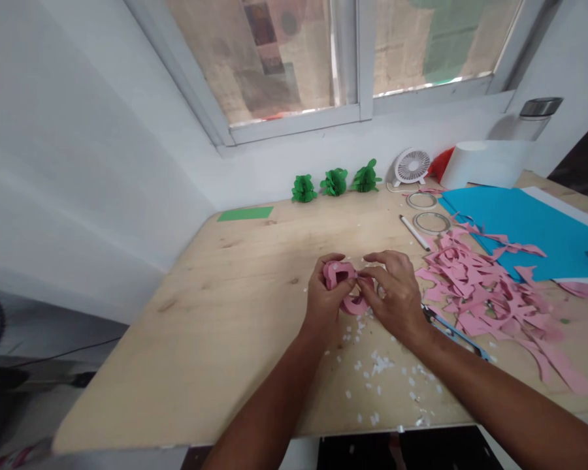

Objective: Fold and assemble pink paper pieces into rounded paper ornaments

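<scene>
Both my hands meet over the middle of the wooden table (215, 313). My left hand (323, 297) is closed around a curled pink paper piece (337, 274). My right hand (396, 294) pinches the same pink paper from the right, its fingers pressed together at the fold. Part of the pink paper (355, 305) shows below, between the two hands. Small white paper bits (377, 365) lie scattered on the table just in front of my hands.
A heap of pink paper scraps (485, 294) lies to the right, over blue paper sheets (524, 228). Scissors (453, 333) lie by my right wrist. Three green paper flowers (334, 183), a small white fan (411, 166), two wire rings (431, 222), a pen (414, 232) and a green sheet (245, 213) sit farther back.
</scene>
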A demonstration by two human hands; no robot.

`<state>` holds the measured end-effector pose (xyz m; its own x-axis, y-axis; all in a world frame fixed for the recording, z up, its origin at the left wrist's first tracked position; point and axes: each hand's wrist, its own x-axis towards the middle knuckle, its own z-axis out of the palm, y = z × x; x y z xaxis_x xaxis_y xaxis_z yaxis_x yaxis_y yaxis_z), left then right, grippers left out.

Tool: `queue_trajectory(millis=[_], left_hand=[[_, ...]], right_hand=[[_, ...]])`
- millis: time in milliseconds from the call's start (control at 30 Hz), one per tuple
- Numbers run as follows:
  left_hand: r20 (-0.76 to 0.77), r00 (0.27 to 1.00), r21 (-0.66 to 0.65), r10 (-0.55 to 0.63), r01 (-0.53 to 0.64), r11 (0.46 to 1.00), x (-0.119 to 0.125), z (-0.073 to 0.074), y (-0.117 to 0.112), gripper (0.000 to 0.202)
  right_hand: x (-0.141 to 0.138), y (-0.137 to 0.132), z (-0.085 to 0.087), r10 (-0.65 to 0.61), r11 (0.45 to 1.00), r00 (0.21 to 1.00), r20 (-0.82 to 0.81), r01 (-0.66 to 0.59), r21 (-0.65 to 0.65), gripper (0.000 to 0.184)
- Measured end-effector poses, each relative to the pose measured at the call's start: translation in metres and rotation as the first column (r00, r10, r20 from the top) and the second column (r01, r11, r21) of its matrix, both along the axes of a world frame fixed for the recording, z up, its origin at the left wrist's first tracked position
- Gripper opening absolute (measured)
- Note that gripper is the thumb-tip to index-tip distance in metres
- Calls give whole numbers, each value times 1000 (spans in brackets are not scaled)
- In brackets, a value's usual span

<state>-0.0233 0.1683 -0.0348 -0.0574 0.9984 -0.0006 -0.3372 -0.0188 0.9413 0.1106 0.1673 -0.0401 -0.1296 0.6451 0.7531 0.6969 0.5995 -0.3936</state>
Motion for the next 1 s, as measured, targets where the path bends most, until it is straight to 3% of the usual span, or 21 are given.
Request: queue_trajectory(millis=[433, 667, 1000], left_hand=[[-129, 991, 89, 29, -18, 996, -2, -1, 1, 41], [-53, 998, 43, 22, -20, 999, 0, -1, 1, 44], [-56, 998, 51, 17, -14, 999, -1, -2, 1, 44]], right_hand=[[1, 1, -1, 8, 1000, 1000, -24, -9, -24, 6], [0, 1, 0, 24, 999, 999, -42, -24, -21, 9], [0, 0, -1, 27, 999, 998, -52, -29, -30, 9]])
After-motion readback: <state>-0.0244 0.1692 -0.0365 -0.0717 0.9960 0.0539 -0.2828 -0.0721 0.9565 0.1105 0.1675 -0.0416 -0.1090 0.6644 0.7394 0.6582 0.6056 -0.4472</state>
